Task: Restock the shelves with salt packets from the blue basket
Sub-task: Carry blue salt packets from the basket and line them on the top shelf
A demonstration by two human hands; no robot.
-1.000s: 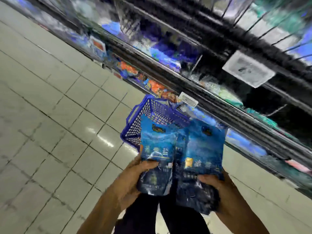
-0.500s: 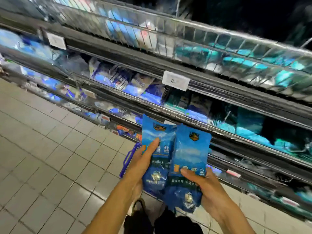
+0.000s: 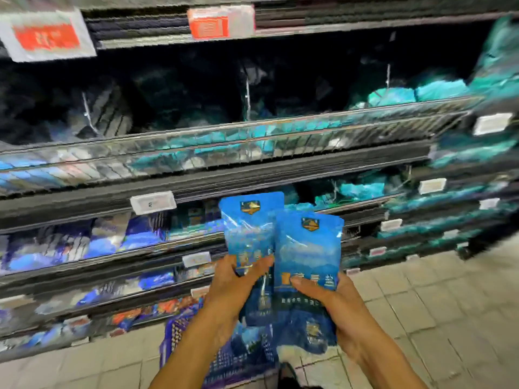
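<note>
Packets (image 3: 280,248) raised higher, shelves (image 3: 213,178) closer

Motion blur is smearing the shelves (image 3: 252,175) and their price tags (image 3: 153,203) beyond reading. The blue basket (image 3: 179,332), at six o'clock, is lying mostly hidden behind both forearms and the salt packets (image 3: 280,248), whose print is staying illegible.

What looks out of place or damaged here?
Nothing stands out. Each hand, left hand and right hand, holds a whole blue salt packet upright before the shelves. Motion blur hides finer details.
</note>
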